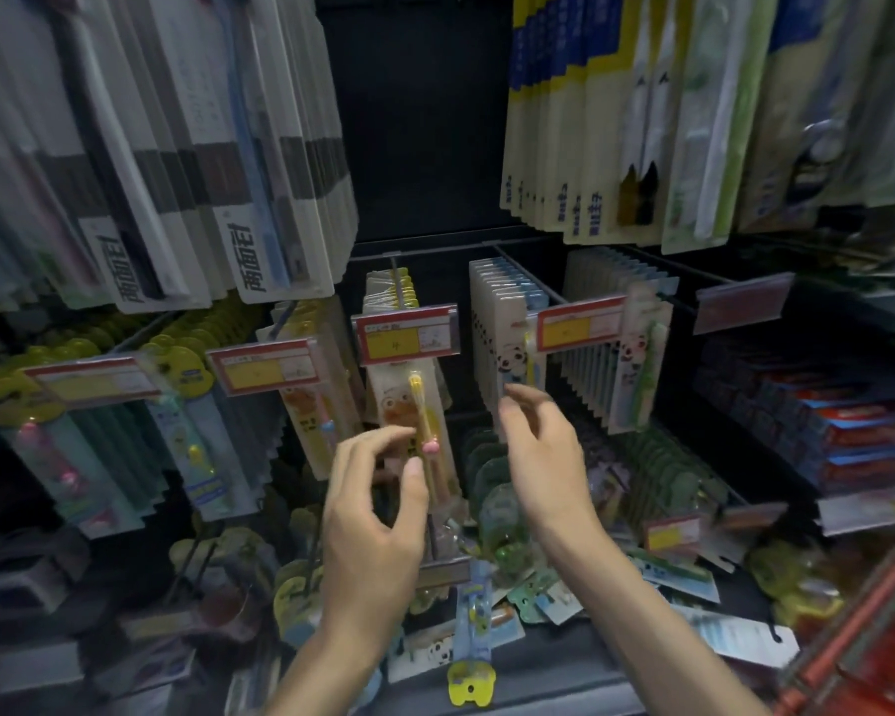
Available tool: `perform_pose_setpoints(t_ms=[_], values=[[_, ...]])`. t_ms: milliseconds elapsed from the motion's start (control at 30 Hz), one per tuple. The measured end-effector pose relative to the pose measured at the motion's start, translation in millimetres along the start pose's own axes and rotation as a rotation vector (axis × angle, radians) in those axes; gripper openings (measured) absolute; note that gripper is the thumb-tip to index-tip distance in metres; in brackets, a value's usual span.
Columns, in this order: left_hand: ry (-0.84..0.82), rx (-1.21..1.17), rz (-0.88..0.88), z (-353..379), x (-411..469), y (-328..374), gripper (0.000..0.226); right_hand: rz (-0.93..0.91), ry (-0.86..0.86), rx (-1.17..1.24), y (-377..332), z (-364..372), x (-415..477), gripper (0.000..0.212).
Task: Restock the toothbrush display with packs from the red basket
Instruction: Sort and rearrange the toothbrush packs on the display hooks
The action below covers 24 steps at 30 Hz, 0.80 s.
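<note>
Left hand [378, 509] brackets the yellow toothbrush pack [418, 405] hanging mid-display, pinch indeterminable; right hand [541, 457] loose, empty; red basket [869, 643] near right. Risk: a careless nudge could slide the pack off its hook [397, 281].

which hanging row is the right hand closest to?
The panda packs right of the orange packs; the right hand is at their lower part. The green-brush panda row hangs farther right.
</note>
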<state>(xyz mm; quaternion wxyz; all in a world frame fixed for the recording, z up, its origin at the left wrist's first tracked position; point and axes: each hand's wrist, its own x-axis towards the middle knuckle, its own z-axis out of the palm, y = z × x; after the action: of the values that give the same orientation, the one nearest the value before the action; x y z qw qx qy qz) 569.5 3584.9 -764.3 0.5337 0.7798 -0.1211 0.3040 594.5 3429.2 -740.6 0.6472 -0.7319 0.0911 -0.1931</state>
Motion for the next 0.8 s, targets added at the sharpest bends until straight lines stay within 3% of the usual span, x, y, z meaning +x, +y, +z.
perform_pose_setpoints(t_ms=[100, 267, 400, 500, 633, 800], values=[[-0.106, -0.056, 0.018, 21.5, -2.0, 17.0, 0.021, -0.010, 0.120, -0.026, 6.9, -15.5, 14.5, 0.014], [-0.215, -0.221, -0.127, 78.5, 12.9, 30.0, 0.033, -0.026, 0.184, -0.009, 11.7, -35.8, 45.4, 0.019], [-0.121, -0.312, -0.254, 114.9, 35.5, 24.8, 0.040, -0.098, 0.082, -0.001, 20.3, -39.0, 69.1, 0.035], [-0.040, -0.311, -0.286, 133.2, 52.3, 15.0, 0.045, -0.128, 0.040, -0.029, 20.6, -34.0, 85.4, 0.033], [0.125, -0.224, -0.260, 154.1, 80.4, -3.1, 0.036, -0.073, 0.161, -0.003, 21.0, -20.5, 100.2, 0.025], [0.195, -0.307, -0.238, 164.0, 92.9, -3.6, 0.019, -0.067, 0.285, 0.101, 21.5, -9.8, 110.5, 0.005]])
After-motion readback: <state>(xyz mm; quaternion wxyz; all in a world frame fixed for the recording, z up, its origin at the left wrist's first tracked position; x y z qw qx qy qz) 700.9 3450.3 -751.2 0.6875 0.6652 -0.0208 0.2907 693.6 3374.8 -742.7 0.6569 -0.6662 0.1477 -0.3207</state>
